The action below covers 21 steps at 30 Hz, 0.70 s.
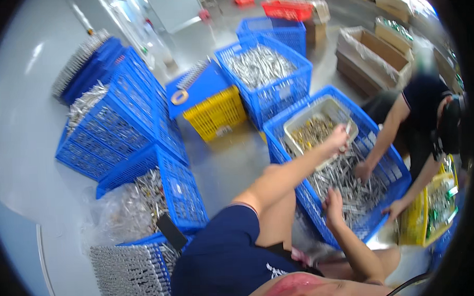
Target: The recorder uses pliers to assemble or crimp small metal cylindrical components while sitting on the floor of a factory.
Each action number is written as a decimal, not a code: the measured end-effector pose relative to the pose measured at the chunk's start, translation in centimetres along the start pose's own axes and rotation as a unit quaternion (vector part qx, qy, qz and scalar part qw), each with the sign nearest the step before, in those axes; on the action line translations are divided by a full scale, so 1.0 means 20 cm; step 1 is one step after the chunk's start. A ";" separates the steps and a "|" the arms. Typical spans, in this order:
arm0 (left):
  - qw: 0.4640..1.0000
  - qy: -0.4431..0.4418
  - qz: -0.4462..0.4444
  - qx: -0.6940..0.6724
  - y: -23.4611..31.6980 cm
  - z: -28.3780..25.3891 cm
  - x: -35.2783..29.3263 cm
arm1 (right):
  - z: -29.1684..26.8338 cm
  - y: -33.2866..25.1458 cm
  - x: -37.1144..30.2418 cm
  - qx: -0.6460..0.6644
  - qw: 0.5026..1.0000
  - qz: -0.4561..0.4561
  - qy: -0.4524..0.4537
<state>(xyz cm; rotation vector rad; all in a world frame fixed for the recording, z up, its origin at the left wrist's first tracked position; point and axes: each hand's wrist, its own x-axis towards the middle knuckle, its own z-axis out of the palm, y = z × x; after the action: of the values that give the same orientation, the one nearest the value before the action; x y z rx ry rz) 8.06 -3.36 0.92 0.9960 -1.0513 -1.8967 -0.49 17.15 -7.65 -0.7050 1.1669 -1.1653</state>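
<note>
My left hand (339,138) reaches over a pale plastic tray (293,126) of small brass-coloured parts (313,132). Its fingers are closed around a short silver metal piece (348,127). Lower down, my right hand (333,206) is curled above the near side of a large blue crate (323,226); whatever lies in its fingers is too small to make out. Many slim silver metal tubes (348,183) fill the crate, and the tray rests inside its far part. Across from me, a co-worker's hand (363,170) dips into the tubes, while that person's other hand (394,209) touches the crate's rim.
Left of me stand stacked blue crates (116,118) with metal parts and a plastic bag (117,217). A yellow crate (215,115) carries a blue board with a tape roll (179,97). Beyond is another full blue crate (282,91). Cardboard boxes (372,54) stand far right.
</note>
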 end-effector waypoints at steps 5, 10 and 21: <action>0.997 0.042 -0.022 0.055 0.08 -0.22 -0.10 | 0.30 -0.03 -0.14 -0.049 0.988 -0.147 -0.006; 0.998 0.055 0.032 0.005 0.20 -0.30 -0.20 | 0.27 0.31 -0.10 -0.240 0.963 -0.103 -0.060; 0.998 -0.024 0.020 0.062 0.16 -0.15 -0.32 | 0.33 0.70 -0.15 -0.235 0.971 -0.044 0.022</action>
<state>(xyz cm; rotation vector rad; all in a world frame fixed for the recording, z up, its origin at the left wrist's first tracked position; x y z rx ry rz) 14.22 -0.11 4.39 0.9938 -1.2204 -1.8495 10.28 23.24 -17.33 -1.1044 1.4817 -0.9855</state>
